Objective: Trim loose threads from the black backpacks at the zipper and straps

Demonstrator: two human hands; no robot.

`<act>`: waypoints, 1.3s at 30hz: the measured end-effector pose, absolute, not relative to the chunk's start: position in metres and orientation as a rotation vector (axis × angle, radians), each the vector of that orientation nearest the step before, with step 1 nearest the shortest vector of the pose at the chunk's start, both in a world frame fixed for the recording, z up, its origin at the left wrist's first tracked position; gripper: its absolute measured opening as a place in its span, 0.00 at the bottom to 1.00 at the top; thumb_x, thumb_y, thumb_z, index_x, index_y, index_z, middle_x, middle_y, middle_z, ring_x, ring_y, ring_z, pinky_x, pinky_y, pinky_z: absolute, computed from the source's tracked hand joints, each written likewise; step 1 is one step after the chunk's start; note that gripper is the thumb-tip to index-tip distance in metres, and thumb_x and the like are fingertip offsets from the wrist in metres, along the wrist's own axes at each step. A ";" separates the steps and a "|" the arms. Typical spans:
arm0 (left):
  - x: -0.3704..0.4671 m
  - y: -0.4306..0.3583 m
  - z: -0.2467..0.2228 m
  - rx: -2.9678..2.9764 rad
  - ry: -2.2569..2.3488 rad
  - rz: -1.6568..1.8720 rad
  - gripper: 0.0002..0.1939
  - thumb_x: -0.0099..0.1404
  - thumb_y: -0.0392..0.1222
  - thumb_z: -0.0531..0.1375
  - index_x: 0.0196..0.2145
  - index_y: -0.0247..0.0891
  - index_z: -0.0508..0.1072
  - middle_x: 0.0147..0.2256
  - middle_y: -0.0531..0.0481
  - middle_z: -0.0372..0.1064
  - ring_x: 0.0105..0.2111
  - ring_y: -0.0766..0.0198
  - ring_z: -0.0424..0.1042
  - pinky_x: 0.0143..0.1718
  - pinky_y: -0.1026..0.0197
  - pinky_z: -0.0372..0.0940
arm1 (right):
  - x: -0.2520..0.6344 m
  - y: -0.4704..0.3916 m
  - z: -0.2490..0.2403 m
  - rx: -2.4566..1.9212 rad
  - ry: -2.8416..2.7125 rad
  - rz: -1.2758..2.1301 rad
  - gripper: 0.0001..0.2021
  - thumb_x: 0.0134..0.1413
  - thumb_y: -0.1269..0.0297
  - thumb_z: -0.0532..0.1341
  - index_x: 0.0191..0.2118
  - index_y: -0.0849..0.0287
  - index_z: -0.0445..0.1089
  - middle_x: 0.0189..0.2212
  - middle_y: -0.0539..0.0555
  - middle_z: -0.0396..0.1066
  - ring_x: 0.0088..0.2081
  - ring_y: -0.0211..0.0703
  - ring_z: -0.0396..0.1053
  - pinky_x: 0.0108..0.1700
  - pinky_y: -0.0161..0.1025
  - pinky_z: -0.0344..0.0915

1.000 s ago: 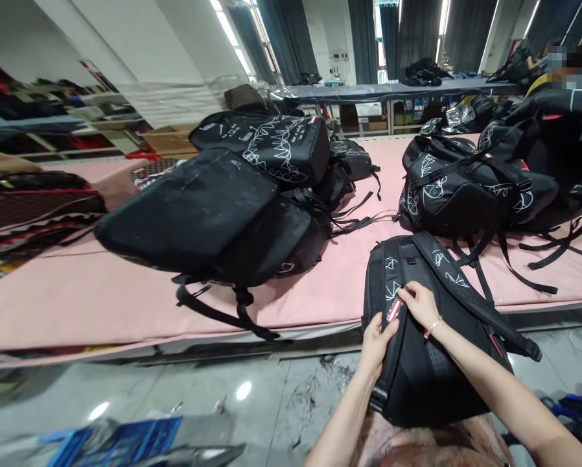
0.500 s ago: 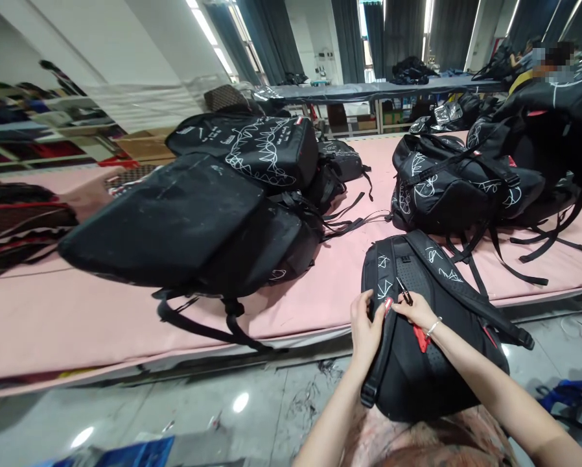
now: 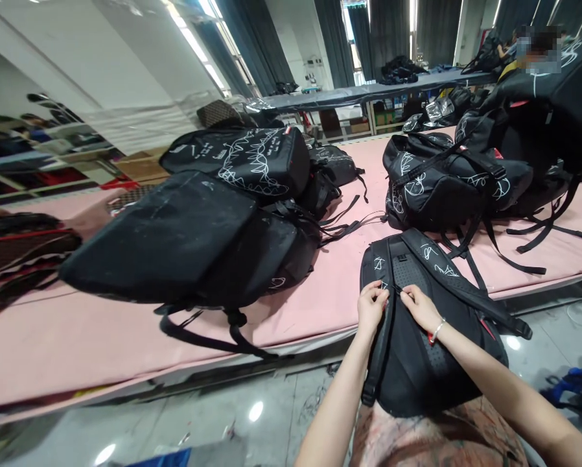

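Observation:
A black backpack (image 3: 437, 370) leans upright against the table edge in front of me, its back panel and white-printed shoulder straps facing up. My left hand (image 3: 372, 305) pinches the edge of the left shoulder strap (image 3: 379, 357), thumb and forefinger together. Just across the strap, my right hand (image 3: 421, 308) is closed on a small dark pointed tool (image 3: 396, 288), whose tip touches or nearly touches the strap. Something red shows under the right wrist; whether it belongs to the tool, I cannot tell.
A pink-covered table (image 3: 281, 318) runs across the view. Stacked black backpacks (image 3: 169, 240) lie on its left part, and more backpacks (image 3: 441, 188) with dangling straps on its right. A person (image 3: 509, 55) is at the back right. Blue material (image 3: 575, 389) lies at lower right.
A red-and-white tag between my fingers no longer shows. Both hands have moved slightly up the strap, and the right hand's tool has turned toward it. The view has shifted a little.

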State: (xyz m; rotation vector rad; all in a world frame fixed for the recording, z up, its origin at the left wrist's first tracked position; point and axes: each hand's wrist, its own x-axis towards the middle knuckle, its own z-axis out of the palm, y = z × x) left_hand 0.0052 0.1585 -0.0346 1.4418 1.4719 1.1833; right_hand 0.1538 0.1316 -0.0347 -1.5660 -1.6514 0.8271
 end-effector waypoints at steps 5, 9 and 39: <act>0.004 0.161 -0.040 1.360 1.455 1.204 0.09 0.53 0.40 0.58 0.18 0.35 0.71 0.40 0.42 0.68 0.43 0.56 0.67 0.48 0.52 0.58 | 0.166 0.116 -0.017 -1.609 -1.884 0.543 0.05 0.58 0.68 0.53 0.37 0.58 0.64 0.34 0.55 0.69 0.37 0.46 0.67 0.37 0.38 0.59; 0.007 0.161 -0.039 1.333 1.438 1.228 0.09 0.52 0.39 0.58 0.17 0.36 0.70 0.37 0.43 0.68 0.44 0.55 0.65 0.49 0.52 0.56 | 0.163 0.110 -0.010 -1.590 -2.034 0.406 0.03 0.57 0.70 0.55 0.35 0.58 0.65 0.32 0.55 0.69 0.36 0.47 0.65 0.39 0.38 0.58; -0.007 0.104 -0.035 0.603 0.911 1.069 0.28 0.41 0.37 0.70 0.43 0.35 0.71 0.37 0.46 0.74 0.34 0.62 0.72 0.41 0.61 0.62 | 0.135 0.156 -0.039 -1.509 -1.313 1.087 0.17 0.52 0.50 0.51 0.21 0.56 0.56 0.14 0.45 0.54 0.15 0.35 0.53 0.18 0.32 0.52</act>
